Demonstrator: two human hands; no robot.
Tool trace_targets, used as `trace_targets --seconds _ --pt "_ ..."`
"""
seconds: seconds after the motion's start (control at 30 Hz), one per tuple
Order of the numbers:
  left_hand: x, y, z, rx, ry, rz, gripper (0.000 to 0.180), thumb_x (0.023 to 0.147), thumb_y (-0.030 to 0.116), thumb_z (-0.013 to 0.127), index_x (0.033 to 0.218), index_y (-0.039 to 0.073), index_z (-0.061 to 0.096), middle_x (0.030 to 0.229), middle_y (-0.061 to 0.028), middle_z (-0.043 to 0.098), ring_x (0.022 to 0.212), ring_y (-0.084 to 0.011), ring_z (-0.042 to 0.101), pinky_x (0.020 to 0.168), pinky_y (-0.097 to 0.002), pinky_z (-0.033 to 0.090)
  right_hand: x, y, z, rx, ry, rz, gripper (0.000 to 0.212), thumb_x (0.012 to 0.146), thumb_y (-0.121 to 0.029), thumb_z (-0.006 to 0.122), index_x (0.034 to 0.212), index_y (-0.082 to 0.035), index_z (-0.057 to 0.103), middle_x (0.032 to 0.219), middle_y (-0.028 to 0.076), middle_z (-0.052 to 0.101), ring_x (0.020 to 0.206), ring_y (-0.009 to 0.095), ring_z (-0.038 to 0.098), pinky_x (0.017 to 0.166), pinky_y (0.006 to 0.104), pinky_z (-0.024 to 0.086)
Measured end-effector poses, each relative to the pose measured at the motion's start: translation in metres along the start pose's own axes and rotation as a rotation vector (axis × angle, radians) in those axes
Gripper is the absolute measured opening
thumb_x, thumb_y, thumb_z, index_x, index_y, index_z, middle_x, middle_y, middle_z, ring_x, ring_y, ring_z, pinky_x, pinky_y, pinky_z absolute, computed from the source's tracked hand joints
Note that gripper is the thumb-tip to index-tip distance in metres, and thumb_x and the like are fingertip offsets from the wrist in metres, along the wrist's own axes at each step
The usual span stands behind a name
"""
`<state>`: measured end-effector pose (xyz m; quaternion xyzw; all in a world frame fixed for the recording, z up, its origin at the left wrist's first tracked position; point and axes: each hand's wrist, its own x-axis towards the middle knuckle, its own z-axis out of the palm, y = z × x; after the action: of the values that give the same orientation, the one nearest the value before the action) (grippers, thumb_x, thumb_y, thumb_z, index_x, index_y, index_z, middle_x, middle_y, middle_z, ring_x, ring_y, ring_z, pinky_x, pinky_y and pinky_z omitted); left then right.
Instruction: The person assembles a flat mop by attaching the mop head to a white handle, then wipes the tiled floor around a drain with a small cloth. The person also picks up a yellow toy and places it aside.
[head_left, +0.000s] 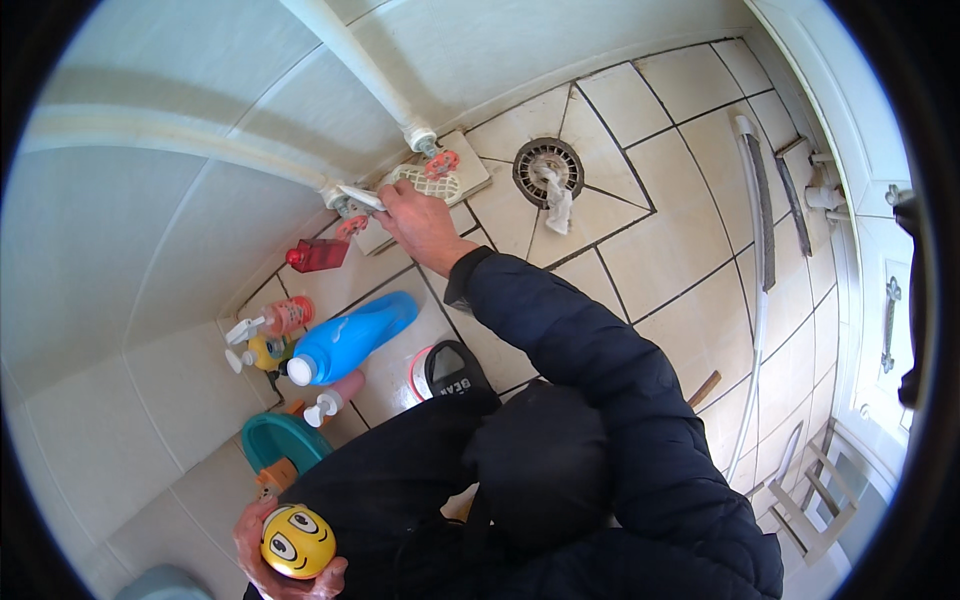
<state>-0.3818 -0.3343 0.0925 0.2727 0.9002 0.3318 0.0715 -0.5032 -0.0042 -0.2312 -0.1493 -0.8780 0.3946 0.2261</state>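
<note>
My right hand (415,222) reaches out from a dark padded sleeve to the foot of a white wall pipe (270,160). Its fingers are closed on a thin white piece (362,198), perhaps a wipe, pressed at the pipe's metal fitting. Just below sits a red valve handle (351,228). At the lower left, my left hand (262,563) cups a round yellow thing with a cartoon face (298,541); whether it is a ball or a container, I cannot tell. Another red valve handle (441,164) is on the second pipe (365,65), beside a white lattice piece (425,181).
Near the left wall stand a red bottle (322,255), a blue jug (362,336), a pink spray bottle (290,314), a yellow pump bottle (268,352) and a teal basin (272,440). A round floor drain (548,172) holds crumpled white material. A long pale strip (757,330) lies near white cabinets (890,300).
</note>
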Motion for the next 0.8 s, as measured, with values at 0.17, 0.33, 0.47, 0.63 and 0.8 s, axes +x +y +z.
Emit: trace_targets --seconds 0.17,0.33,0.47,0.63,0.8 --pt "0.001 0.005 -0.002 0.051 -0.019 -0.055 0.094 0.075 0.049 0.087 0.145 0.004 0.043 0.135 -0.0207 0.052 0.111 -0.0280 0.062 0.098 -0.0356 0.053 0.003 -0.002 0.001 -0.005 -0.041 0.071 0.027 0.091 -0.021 0.067 0.112 -0.006 0.058 0.102 0.015 0.061 0.085 0.036 0.067 0.068 0.0471 0.055" --pt "-0.001 0.005 0.000 0.059 0.036 -0.020 0.096 0.074 0.051 0.087 0.144 0.002 0.044 0.136 -0.0205 0.052 0.112 -0.0279 0.062 0.100 -0.0365 0.052 -0.028 0.023 -0.031 -0.118 -0.127 0.153 0.034 0.089 -0.021 0.067 0.120 -0.008 0.059 0.107 0.015 0.061 0.089 0.036 0.067 0.070 0.0476 0.055" --pt "-0.005 0.003 0.003 -0.025 0.049 -0.066 0.096 0.073 0.050 0.087 0.143 0.001 0.044 0.137 -0.0203 0.052 0.113 -0.0281 0.062 0.100 -0.0377 0.052 -0.064 0.084 -0.100 -0.453 -0.086 0.278 0.030 0.090 -0.025 0.067 0.113 -0.008 0.059 0.107 0.016 0.062 0.089 0.034 0.069 0.067 0.0488 0.055" --pt "0.000 0.010 0.009 -0.044 0.049 -0.050 0.096 0.073 0.050 0.087 0.143 0.001 0.044 0.136 -0.0206 0.052 0.115 -0.0287 0.061 0.101 -0.0380 0.052 -0.103 0.146 -0.130 -0.558 -0.051 0.455 0.032 0.089 -0.029 0.069 0.108 -0.006 0.058 0.099 0.016 0.062 0.081 0.035 0.069 0.065 0.0498 0.055" --pt "0.020 0.027 -0.001 0.101 -0.223 0.185 0.079 0.083 0.024 0.083 0.145 -0.001 0.041 0.136 -0.0241 0.055 0.118 -0.0332 0.059 0.104 -0.0417 0.048 -0.113 0.175 -0.107 -0.475 -0.037 0.385 0.021 0.087 -0.017 0.067 0.105 -0.008 0.060 0.095 0.016 0.062 0.079 0.037 0.068 0.066 0.0488 0.057"
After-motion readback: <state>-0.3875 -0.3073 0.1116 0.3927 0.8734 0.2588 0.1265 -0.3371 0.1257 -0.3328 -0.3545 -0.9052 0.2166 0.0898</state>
